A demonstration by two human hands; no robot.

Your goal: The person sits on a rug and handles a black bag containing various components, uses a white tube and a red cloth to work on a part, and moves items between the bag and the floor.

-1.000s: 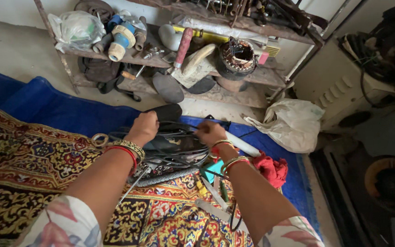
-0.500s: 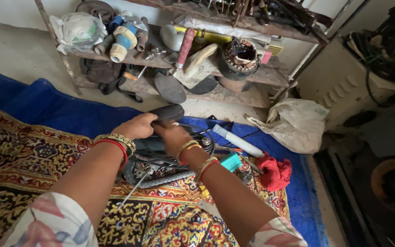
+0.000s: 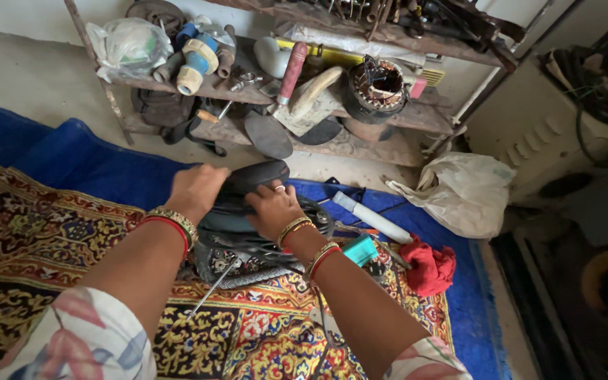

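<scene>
— What are the hands on?

— A dark grey power tool [image 3: 248, 211], some kind of motor-driven machine with a black rounded housing on top. It sits on the patterned rug [image 3: 43, 239], near the rug's far edge where the blue cloth [image 3: 100, 169] shows beyond it. The left hand [image 3: 195, 191] is curled over the left end of the body; the right hand [image 3: 274, 209] lies spread across the top, fingers bent down over the casing. Neither pinches anything small. Both press and wrap the housing.

— How would it handle, do you think?

— Heavy and stiff, I'd judge: a solid plastic shell with metal parts showing at its underside. It won't flex. The smooth dome looks a bit slippery, so the safer hold seems to be low on the body, or by any handle, which I can't make out here.

— Anything loose around it?

— A thin metal rod [image 3: 212, 288] lies on the rug just in front of the tool, a white tube [image 3: 371, 217] on the blue cloth to its right, a teal block [image 3: 359, 250] by the right wrist, and a red rag [image 3: 427, 267] nearer the rug's right edge. A dark cable trails under the right forearm toward the near edge. It could snag.

— And behind?

— A cluttered metal shelf [image 3: 332, 144] and a white plastic bag [image 3: 462, 191] on the floor.
</scene>
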